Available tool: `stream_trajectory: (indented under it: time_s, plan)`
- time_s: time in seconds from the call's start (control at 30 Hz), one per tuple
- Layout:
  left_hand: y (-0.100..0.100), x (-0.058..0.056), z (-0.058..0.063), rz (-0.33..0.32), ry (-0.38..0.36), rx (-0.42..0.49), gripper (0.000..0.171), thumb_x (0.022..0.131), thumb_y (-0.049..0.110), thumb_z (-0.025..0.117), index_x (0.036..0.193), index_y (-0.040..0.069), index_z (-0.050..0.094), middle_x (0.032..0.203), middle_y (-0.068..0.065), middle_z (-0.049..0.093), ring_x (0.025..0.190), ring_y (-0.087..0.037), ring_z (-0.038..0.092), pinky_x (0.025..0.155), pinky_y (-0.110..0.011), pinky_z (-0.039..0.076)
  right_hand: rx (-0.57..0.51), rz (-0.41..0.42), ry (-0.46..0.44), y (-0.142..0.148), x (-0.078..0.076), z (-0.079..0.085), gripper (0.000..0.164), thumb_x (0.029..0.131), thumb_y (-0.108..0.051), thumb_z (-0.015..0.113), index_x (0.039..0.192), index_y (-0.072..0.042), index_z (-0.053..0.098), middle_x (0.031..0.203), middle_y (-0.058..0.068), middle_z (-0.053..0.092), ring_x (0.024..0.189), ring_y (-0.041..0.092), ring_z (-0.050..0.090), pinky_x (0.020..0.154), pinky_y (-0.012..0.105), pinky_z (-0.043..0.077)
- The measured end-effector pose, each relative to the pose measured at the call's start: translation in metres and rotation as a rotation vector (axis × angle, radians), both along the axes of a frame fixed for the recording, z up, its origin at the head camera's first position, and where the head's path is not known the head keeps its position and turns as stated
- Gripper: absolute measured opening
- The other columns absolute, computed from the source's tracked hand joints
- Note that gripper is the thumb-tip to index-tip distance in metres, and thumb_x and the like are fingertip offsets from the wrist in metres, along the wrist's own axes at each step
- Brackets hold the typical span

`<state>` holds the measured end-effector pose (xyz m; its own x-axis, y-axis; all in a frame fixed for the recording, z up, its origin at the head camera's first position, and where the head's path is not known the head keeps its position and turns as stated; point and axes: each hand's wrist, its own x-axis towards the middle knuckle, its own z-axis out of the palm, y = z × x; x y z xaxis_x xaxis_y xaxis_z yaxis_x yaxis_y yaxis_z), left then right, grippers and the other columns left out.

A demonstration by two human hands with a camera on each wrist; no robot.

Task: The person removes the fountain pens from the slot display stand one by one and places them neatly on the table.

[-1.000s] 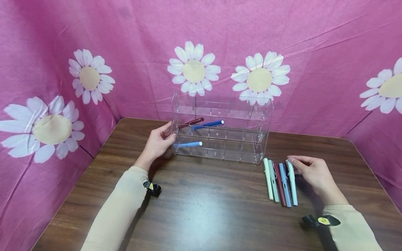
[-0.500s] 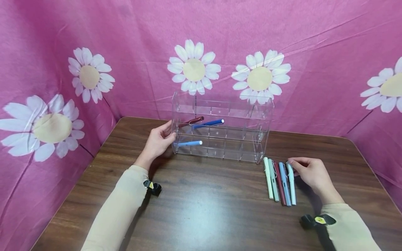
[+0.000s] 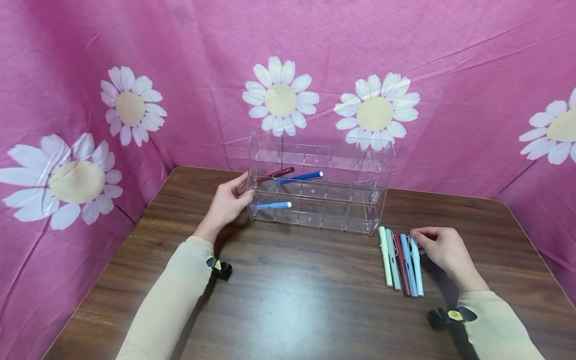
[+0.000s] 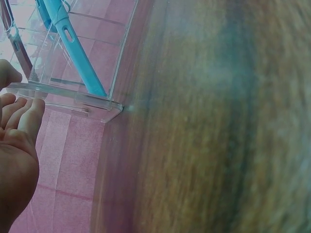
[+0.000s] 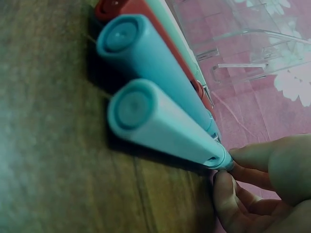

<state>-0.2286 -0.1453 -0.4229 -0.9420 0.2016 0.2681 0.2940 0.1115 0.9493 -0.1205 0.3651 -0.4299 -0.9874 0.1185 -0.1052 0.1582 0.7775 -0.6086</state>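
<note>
A clear tiered pen rack [image 3: 381, 200] stands at the back of the table. My left hand [image 3: 228, 204] grips its left side panel, thumb in front and fingers behind. Inside the rack lie a dark red pen [image 3: 282, 172], a dark blue pen [image 3: 306, 176] and, lower down, a light blue pen [image 3: 275, 205]. To the right of the rack, several pens lie side by side. My right hand [image 3: 445, 251] pinches the cap end of the rightmost, a pale blue pen [image 3: 417, 270]. In the right wrist view, thumb and fingertips meet at that pen's far end [image 5: 221, 162].
Left of the pale blue pen lie a blue pen [image 3: 407, 260], a dark red pen [image 3: 402, 265], a grey-green pen [image 3: 393, 267] and a mint pen [image 3: 385, 260]. A pink cloth [image 3: 202, 75] with white flowers hangs behind the wooden table [image 3: 288, 300].
My right hand has moved slightly left, bringing the pale blue pen closer against the blue pen beside it. The left hand has stayed on the rack.
</note>
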Motion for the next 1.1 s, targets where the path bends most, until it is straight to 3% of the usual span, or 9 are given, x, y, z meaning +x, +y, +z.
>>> stream_trajectory:
  time_s: [0.4,0.63,0.7,0.8,0.87,0.93,1.03,1.1]
  plan:
    - [-0.001,-0.001,0.001,0.000,-0.002,-0.005,0.059,0.097,-0.012,0.058,0.155,-0.013,0.046,0.150,-0.034,0.056,0.138,-0.046,0.058,0.103,-0.011,0.057,-0.010,0.022,-0.052,0.001,-0.004,0.006,0.042,0.110,-0.022,0.062,0.125,0.016,0.071,0.105,0.029,0.079,0.072,0.013,0.076,0.063,0.021,0.058]
    - [0.001,-0.001,0.001,-0.003,-0.017,0.013,0.059,0.097,-0.014,0.057,0.155,-0.015,0.044,0.151,-0.034,0.054,0.141,-0.047,0.056,0.104,-0.012,0.056,-0.127,0.015,-0.057,0.006,0.000,0.006,0.047,0.112,-0.021,0.057,0.131,0.021,0.064,0.118,0.037,0.074,0.074,0.007,0.076,0.066,0.024,0.068]
    - [0.002,0.000,0.001,-0.006,-0.017,0.014,0.059,0.097,-0.014,0.057,0.155,-0.016,0.043,0.151,-0.035,0.054,0.142,-0.048,0.055,0.105,-0.013,0.056,-0.181,-0.005,-0.020,0.008,0.002,0.006,0.045,0.112,-0.017,0.058,0.132,0.022,0.063,0.114,0.033,0.076,0.074,0.003,0.075,0.067,0.024,0.069]
    - [0.003,0.000,0.000,-0.010,-0.016,0.016,0.060,0.097,-0.014,0.057,0.155,-0.018,0.042,0.151,-0.036,0.053,0.142,-0.048,0.054,0.107,-0.015,0.055,-0.267,-0.034,0.053,0.009,0.004,0.007,0.042,0.110,-0.014,0.060,0.131,0.022,0.063,0.098,0.009,0.082,0.072,-0.001,0.073,0.066,0.023,0.069]
    - [0.003,-0.001,0.000,-0.012,-0.015,0.019,0.060,0.097,-0.014,0.057,0.155,-0.018,0.041,0.152,-0.036,0.052,0.142,-0.049,0.054,0.109,-0.017,0.055,-0.332,-0.049,0.101,0.008,0.004,0.009,0.035,0.109,-0.014,0.063,0.127,0.016,0.069,0.090,-0.008,0.081,0.072,0.000,0.073,0.066,0.022,0.069]
    - [0.002,-0.001,-0.001,-0.009,-0.016,0.025,0.060,0.097,-0.014,0.057,0.155,-0.018,0.041,0.152,-0.036,0.052,0.143,-0.048,0.054,0.108,-0.017,0.055,-0.388,-0.050,0.136,0.007,0.004,0.012,0.024,0.108,-0.017,0.066,0.120,0.000,0.077,0.085,-0.018,0.078,0.072,0.001,0.075,0.066,0.022,0.068]
    - [0.001,-0.001,-0.001,-0.005,-0.009,0.035,0.061,0.096,-0.014,0.057,0.155,-0.017,0.041,0.152,-0.036,0.052,0.143,-0.047,0.054,0.109,-0.017,0.055,-0.441,-0.032,0.179,0.001,0.003,0.019,0.013,0.107,-0.019,0.069,0.111,-0.020,0.081,0.086,-0.019,0.079,0.072,0.002,0.077,0.066,0.021,0.068]
    - [0.001,-0.002,-0.001,-0.004,-0.006,0.041,0.062,0.096,-0.015,0.057,0.156,-0.017,0.041,0.153,-0.036,0.052,0.144,-0.047,0.053,0.109,-0.018,0.054,-0.455,-0.014,0.199,-0.004,0.002,0.024,0.013,0.107,-0.018,0.069,0.111,-0.022,0.081,0.087,-0.019,0.079,0.073,0.003,0.077,0.067,0.021,0.068]
